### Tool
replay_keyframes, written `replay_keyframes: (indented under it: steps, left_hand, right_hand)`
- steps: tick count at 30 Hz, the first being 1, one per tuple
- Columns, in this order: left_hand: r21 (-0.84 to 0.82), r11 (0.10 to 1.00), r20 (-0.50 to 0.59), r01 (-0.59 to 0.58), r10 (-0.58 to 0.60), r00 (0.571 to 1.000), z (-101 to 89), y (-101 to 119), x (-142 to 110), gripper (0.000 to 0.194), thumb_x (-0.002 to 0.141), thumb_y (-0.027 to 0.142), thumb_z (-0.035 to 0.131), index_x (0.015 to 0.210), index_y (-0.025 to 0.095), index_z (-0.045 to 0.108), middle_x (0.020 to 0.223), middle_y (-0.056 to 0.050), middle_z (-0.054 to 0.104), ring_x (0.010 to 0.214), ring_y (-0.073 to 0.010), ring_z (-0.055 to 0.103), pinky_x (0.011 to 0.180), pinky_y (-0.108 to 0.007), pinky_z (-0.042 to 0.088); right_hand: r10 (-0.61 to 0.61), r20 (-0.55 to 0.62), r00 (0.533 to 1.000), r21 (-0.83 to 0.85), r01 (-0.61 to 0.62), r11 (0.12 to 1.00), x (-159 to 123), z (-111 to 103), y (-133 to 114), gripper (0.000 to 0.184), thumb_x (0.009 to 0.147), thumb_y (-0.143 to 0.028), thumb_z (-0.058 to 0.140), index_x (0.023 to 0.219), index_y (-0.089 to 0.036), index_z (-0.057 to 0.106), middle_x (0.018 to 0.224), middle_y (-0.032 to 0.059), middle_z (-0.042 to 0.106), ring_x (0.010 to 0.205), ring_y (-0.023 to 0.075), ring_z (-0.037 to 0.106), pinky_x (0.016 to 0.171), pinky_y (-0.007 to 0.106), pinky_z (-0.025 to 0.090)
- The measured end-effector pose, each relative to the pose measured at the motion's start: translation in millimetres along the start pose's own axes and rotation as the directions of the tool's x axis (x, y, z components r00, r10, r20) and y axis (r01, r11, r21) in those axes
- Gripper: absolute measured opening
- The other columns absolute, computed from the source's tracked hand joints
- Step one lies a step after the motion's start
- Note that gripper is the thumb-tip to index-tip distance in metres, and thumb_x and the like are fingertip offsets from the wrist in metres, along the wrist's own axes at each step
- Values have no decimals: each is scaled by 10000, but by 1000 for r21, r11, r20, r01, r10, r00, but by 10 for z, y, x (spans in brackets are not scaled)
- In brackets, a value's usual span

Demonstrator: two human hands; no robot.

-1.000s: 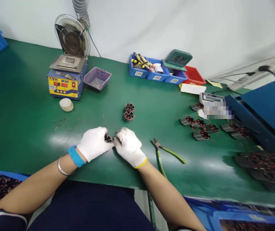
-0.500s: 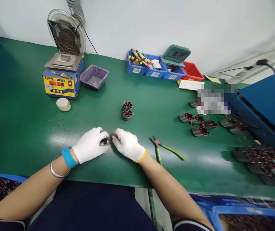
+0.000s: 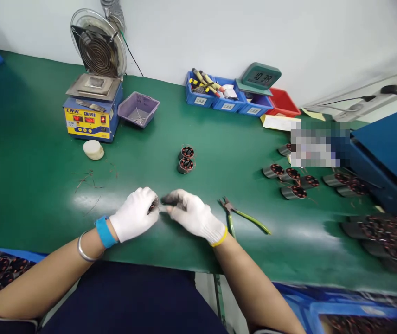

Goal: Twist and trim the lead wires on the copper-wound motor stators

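Observation:
My left hand (image 3: pixel 136 213), in a white glove, is closed around a small wire-wound motor stator (image 3: pixel 153 205). Most of that part is hidden by the fingers. Just to its right is my right hand (image 3: pixel 193 213), also gloved, with dark-stained fingertips. Its thumb and fingers look parted, the tips close to the stator; whether a thin wire lies between them is too blurred to see. Two more stators (image 3: pixel 186 165) with copper windings stand beyond the hands. Green-handled cutting pliers (image 3: pixel 231 211) lie spread to the right of my right hand.
Wire scraps (image 3: pixel 89 178) lie left, near a round white pad (image 3: pixel 93 150) and a solder pot (image 3: pixel 92 116). A purple tray (image 3: pixel 138 109) stands beside it. Blue bins (image 3: pixel 200 99) and a clock (image 3: pixel 261 75) line the wall. More stators (image 3: pixel 294 192) stand right, by a blue machine (image 3: pixel 389 153).
My right hand's thumb and fingers have parted from a closer pinch, and the hand has shifted slightly right. My left hand keeps the stator, turned a little in its grip. The camera view shifted slightly.

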State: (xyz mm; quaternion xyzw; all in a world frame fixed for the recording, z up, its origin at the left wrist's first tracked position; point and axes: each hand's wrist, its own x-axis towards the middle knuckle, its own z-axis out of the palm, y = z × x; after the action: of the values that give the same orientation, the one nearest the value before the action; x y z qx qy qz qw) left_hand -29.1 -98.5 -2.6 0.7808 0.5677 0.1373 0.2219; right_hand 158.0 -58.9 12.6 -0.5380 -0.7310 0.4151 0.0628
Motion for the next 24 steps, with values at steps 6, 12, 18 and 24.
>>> replay_keyframes:
  steps: [6, 12, 18, 24]
  left_hand:
    - [-63, 996, -5, -69, 69, 998, -1, -58, -11, 137, 718, 155, 498, 850, 186, 482, 894, -67, 528, 826, -223, 482, 745, -364, 433]
    - [-91, 992, 30, -92, 95, 995, -20, -81, -34, 125, 745, 150, 462, 862, 194, 469, 896, -56, 522, 819, -212, 487, 736, -355, 426]
    - [-63, 994, 46, -85, 88, 995, -6, -86, -34, 76, 788, 194, 457, 863, 196, 449, 884, -58, 511, 805, -215, 490, 735, -361, 425]
    - [-64, 998, 5, -25, 25, 1000, 32, -49, -23, 105, 729, 169, 480, 813, 204, 429, 839, -60, 513, 758, -215, 493, 697, -362, 433]
  right_hand:
    - [-121, 56, 991, -146, 128, 981, -290, 277, -36, 218, 873, -296, 485, 951, -251, 684, 932, 16, 718, 866, 196, 638, 667, 280, 379]
    - [-97, 223, 970, 31, 92, 995, -295, 185, -18, 153, 832, -284, 542, 893, -214, 664, 806, 0, 686, 704, 139, 598, 616, 243, 381]
    - [9, 250, 968, 65, -26, 998, 62, -50, -91, 262, 862, -439, 525, 865, -201, 635, 685, -16, 631, 548, 99, 508, 525, 221, 331]
    - [-107, 9, 994, -188, 107, 976, 128, 194, -121, 246, 848, -352, 494, 669, -194, 557, 633, -20, 557, 615, 118, 485, 535, 240, 253]
